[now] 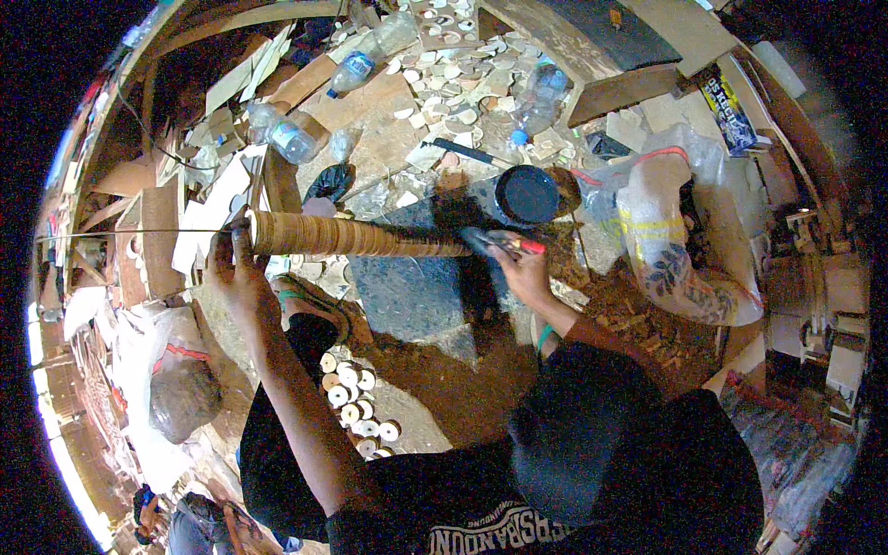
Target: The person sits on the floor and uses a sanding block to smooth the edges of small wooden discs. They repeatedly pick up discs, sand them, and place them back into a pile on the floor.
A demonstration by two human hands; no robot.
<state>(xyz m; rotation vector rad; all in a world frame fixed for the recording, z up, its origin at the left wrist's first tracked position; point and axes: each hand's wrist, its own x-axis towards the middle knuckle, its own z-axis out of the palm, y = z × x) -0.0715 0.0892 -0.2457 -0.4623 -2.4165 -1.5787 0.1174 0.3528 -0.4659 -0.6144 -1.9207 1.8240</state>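
A long stack of thin round wooden discs (pixel 324 235) lies level across the middle, threaded on a thin metal rod (pixel 129 233) that sticks out to the left. My left hand (pixel 235 268) is closed on the rod at the stack's left end. The stack is pale tan at the left and dark toward its right end. My right hand (pixel 525 273) grips a paintbrush (pixel 531 247) with a red part on its handle; its dark head touches the stack's right end. Just beyond stands a round black container (pixel 527 194) with something dark inside.
Under the stack lies a dark flat board (pixel 407 301). Pale disc offcuts (pixel 462 83) and plastic bottles (pixel 351 72) are strewn at the back. A clear plastic sack (pixel 666 240) stands right; small holed discs (pixel 347 393) lie near my leg. Another person (pixel 199 525) shows at lower left.
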